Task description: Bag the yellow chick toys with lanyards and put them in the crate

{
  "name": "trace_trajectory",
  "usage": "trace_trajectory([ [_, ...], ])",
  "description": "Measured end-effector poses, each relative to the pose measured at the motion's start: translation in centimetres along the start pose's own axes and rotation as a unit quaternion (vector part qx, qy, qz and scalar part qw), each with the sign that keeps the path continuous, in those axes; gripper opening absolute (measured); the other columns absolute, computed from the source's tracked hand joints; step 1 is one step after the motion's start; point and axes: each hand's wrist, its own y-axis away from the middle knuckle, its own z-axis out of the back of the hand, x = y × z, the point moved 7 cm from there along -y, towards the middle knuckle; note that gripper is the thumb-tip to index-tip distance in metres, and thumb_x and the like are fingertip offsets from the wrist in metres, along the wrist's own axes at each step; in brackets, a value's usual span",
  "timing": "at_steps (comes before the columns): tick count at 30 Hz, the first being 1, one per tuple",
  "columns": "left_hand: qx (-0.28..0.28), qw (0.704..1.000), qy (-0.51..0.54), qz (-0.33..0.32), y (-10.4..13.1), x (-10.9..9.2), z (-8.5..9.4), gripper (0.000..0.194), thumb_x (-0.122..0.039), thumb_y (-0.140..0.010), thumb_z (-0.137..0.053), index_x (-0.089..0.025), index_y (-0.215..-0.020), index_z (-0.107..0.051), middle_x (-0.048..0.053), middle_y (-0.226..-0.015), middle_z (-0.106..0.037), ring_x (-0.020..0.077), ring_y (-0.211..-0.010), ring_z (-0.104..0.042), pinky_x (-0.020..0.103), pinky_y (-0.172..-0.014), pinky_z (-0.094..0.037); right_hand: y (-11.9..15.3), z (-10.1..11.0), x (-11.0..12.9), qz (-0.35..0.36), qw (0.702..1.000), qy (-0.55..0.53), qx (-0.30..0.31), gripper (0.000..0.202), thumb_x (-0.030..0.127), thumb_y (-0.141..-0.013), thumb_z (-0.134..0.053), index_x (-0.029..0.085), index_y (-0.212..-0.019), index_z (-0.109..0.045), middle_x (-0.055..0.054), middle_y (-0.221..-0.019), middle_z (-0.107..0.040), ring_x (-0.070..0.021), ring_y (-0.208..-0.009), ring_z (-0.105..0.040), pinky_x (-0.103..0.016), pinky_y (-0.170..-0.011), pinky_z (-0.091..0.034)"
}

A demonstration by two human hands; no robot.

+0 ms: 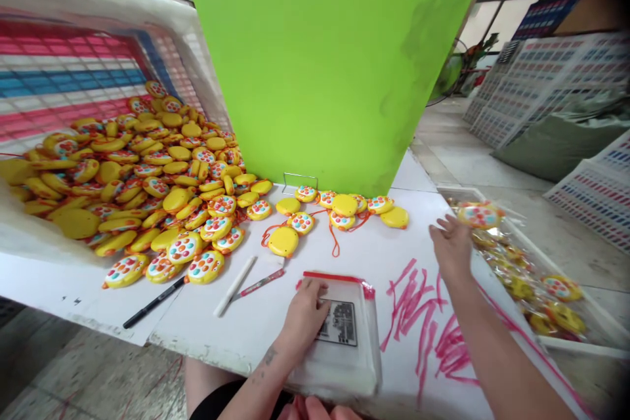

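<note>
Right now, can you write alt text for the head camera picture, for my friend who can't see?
A person's left hand rests on clear, red-edged plastic packaging, while their right hand is open beside a yellow, oval toy with colourful dots. A big heap of similar toys lies at the left, next to a bright green, upright board.

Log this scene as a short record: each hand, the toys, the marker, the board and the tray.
Left hand: on stacked clear plastic bags
Right hand: fingers spread, beside a blurred yellow toy
Toy pile: yellow toys, some showing dotted white faces, at left
Marker: black, beside the pile
Board: lime green, upright behind loose toys
Tray: white-rimmed, at right, holding wrapped toys
</note>
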Motion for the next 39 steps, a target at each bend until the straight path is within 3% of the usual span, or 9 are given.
trace_trajectory([
  [5, 0.032, 0.978, -0.208, -0.011, -0.4, -2.0, -0.9, 0.021, -0.018, -0.082, -0.058, -0.019, -0.103, -0.057, 0.008, -0.113, -0.056, 0.0210, -0.096, -0.060, 0.031, -0.081, -0.051, -2.5, -6.4, -4.9, -0.129, 0.983, 0.114, 0.062, 0.083, 0.052, -0.073, -0.060, 0.016, -0.142, -0.031, -0.019, -0.137, -0.049, -0.0279, -0.120, -0.051, -0.041, -0.099, -0.043],
  [9, 0.055, 0.939, -0.338, 0.007, -0.2, -2.7, -2.3, 0.020, -0.021, -0.089, -0.051, -0.018, -0.108, -0.056, 0.010, -0.112, -0.058, 0.0244, -0.096, -0.063, 0.033, -0.074, -0.054, -4.0, -7.9, -6.0, -0.142, 0.972, 0.178, 0.065, 0.088, 0.053, -0.064, -0.067, 0.018, -0.139, -0.037, -0.017, -0.124, -0.060, -0.0391, -0.132, -0.034, -0.059, -0.109, -0.018],
  [12, 0.054, 0.922, -0.382, 0.001, 0.1, -3.3, -3.0, 0.021, -0.018, -0.093, -0.044, -0.018, -0.110, -0.055, 0.009, -0.107, -0.060, 0.0246, -0.092, -0.065, 0.034, -0.070, -0.055, -3.4, -7.9, -6.1, -0.125, 0.970, 0.189, 0.093, 0.082, 0.052, -0.059, -0.072, 0.019, -0.130, -0.047, -0.016, -0.117, -0.062, -0.0385, -0.126, -0.041, -0.058, -0.107, -0.024],
  [17, 0.062, 0.912, -0.405, -0.001, -0.3, -3.6, -2.9, 0.020, -0.019, -0.093, -0.043, -0.018, -0.109, -0.055, 0.009, -0.107, -0.061, 0.0245, -0.086, -0.067, 0.033, -0.065, -0.054, 1.6, -7.8, -5.0, -0.059, 0.969, 0.133, 0.197, 0.070, 0.047, -0.061, -0.073, 0.020, -0.122, -0.052, -0.008, -0.103, -0.067, -0.0257, -0.095, -0.063, -0.042, -0.086, -0.050],
  [22, 0.065, 0.923, -0.380, -0.020, -1.6, -3.1, -2.8, 0.021, -0.023, -0.092, -0.048, -0.017, -0.111, -0.055, 0.008, -0.102, -0.064, 0.0217, -0.081, -0.068, 0.029, -0.062, -0.051, 7.7, -7.4, -2.9, -0.035, 0.953, 0.026, 0.299, 0.069, 0.042, -0.064, -0.072, 0.023, -0.126, -0.051, -0.009, -0.109, -0.063, -0.0227, -0.087, -0.065, -0.035, -0.071, -0.057],
  [28, 0.036, 0.920, -0.387, -0.049, -2.0, -3.0, -2.7, 0.015, -0.022, -0.090, -0.052, -0.018, -0.102, -0.059, 0.009, -0.102, -0.062, 0.0259, -0.100, -0.059, 0.037, -0.079, -0.047, 10.8, -5.9, 0.8, -0.042, 0.938, -0.078, 0.335, 0.066, 0.045, -0.073, -0.069, 0.025, -0.132, -0.047, -0.008, -0.130, -0.054, -0.0239, -0.109, -0.058, -0.038, -0.091, -0.051],
  [34, -0.010, 0.929, -0.334, -0.160, -0.9, -3.5, -2.8, 0.009, -0.014, -0.088, -0.051, -0.017, -0.094, -0.058, 0.007, -0.104, -0.058, 0.0231, -0.099, -0.051, 0.043, -0.092, -0.039, 13.2, -6.1, 4.4, -0.047, 0.875, -0.108, 0.469, 0.054, 0.044, -0.078, -0.068, 0.024, -0.126, -0.054, -0.008, -0.129, -0.058, -0.0250, -0.116, -0.056, -0.040, -0.099, -0.045],
  [37, -0.045, 0.953, -0.254, -0.161, -0.5, -2.8, -2.5, 0.017, -0.013, -0.089, -0.050, -0.016, -0.105, -0.054, 0.007, -0.104, -0.059, 0.0227, -0.100, -0.050, 0.042, -0.093, -0.039, 14.6, -7.0, 4.5, -0.052, 0.847, -0.103, 0.519, 0.053, 0.042, -0.077, -0.069, 0.023, -0.124, -0.056, -0.009, -0.128, -0.059, -0.0257, -0.116, -0.056, -0.041, -0.100, -0.045],
  [39, -0.054, 0.959, -0.224, -0.164, -0.2, -2.8, -2.4, 0.026, -0.017, -0.090, -0.050, -0.016, -0.116, -0.050, 0.008, -0.108, -0.058, 0.0239, -0.103, -0.049, 0.043, -0.093, -0.039, 15.1, -7.8, 4.1, -0.060, 0.849, -0.132, 0.509, 0.053, 0.042, -0.079, -0.067, 0.023, -0.126, -0.054, -0.008, -0.130, -0.058, -0.0251, -0.117, -0.055, -0.042, -0.100, -0.045],
])
